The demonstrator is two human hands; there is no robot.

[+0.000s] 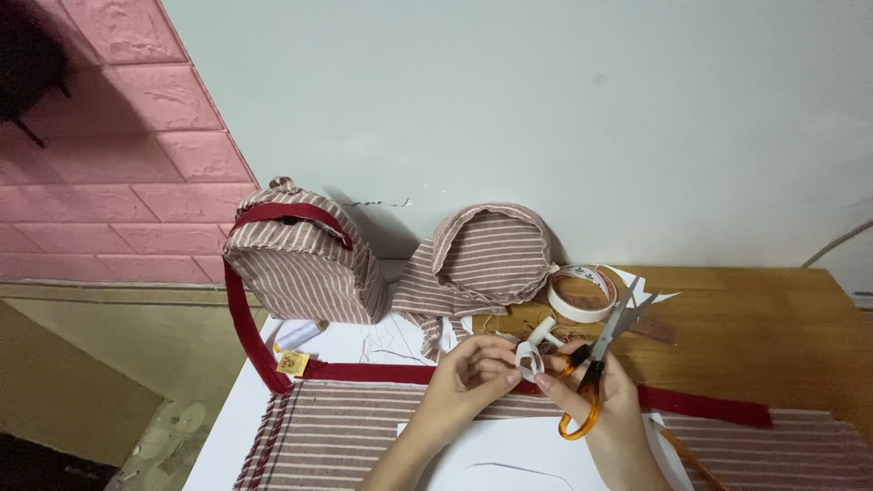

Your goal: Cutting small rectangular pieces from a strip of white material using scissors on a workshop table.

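- Left hand (468,373): fingers pinched shut on a small white strip (529,359), curled into a loop, held above the near middle of the tabletop (755,309).
- Right hand (607,400): fingers through the orange handles of a pair of scissors (596,359), fingertips also touching the strip; blades stand slightly parted and point toward the far edge, beside the roll of white tape (582,293).
- Risk, strip: small and pinched by fingertips alone, it likely slips or sticks to itself (if it is tape, which cannot be told for certain).
- Risk, blades: the parted tips sit close to the tape roll and a small white spool (543,332); a careless swing may knock either one.
- Risk, fingers: both hands crowd the same small piece with the scissors in hand, so a nick is possible.
- Striped fabric (364,427) with red binding (382,372) lies under the hands at the near edge; a drag of the wrists may shift it.
- Striped small bag (305,264): far left corner, well apart.
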